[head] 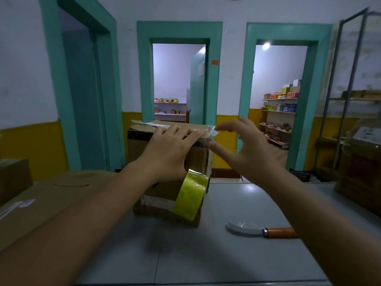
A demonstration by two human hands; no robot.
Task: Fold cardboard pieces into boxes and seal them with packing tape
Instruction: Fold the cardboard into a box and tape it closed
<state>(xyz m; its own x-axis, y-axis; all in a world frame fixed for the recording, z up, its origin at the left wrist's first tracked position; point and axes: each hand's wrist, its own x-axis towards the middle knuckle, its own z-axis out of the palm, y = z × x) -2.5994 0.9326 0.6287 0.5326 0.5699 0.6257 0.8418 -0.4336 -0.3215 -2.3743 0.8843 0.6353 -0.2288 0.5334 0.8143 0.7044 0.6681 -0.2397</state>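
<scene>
Bench [226,254] first: recorded as grey and spanning the foreground. Noted a knife [263,231] with an orange handle and a curved blade, lying flat at near right, well apart from both hands. Found flattened cardboard [41,203] stacked at near left, just beside the left forearm. Located the task's cardboard box [160,193] upright at mid-bench, closed on top. Logged a roll of yellow-green packing tape [190,196] tilted against the box's near right corner, below the left hand; could not tell what supports it. Confirmed the left hand [171,149] laid palm-down on the box top, fingers straight and together, pressing along the top right edge. Observed a crumpled clear tape end [212,133] standing off that same corner. Confirmed the right hand [247,147] raised just beside the corner, thumb and forefinger apart, remaining fingers loosely curled, clamped on nothing. Could not tell, owing to blur, whether the forefinger tip touches the tape end. Noted brown cartons [358,172] at far right, with a metal rack [348,79] behind. Recorded beyond these a white wall with a yellow lower band [26,145] and three teal-framed doorways [179,29]. Saw shelves of packaged goods [278,112] through the middle and right openings.
</scene>
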